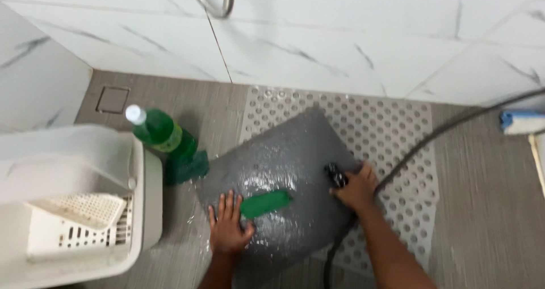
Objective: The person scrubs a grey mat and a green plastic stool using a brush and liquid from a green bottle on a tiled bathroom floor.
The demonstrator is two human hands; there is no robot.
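Observation:
A wet grey mat [295,153] lies on the bathroom floor, partly over a pale perforated mat [386,124]. My left hand [228,224] rests on the grey mat's near left part and holds a green scrub pad [265,203] against it. My right hand [356,186] grips a black spray nozzle [336,174] at the mat's right edge. A dark hose [437,133] runs from the nozzle toward the right wall.
A green bottle with a white cap [162,133] stands left of the mat beside another green pad [186,167]. A white plastic bin with a slotted insert [79,221] sits at the left. A floor drain [112,99] is at the back left. White marble tiles cover the wall.

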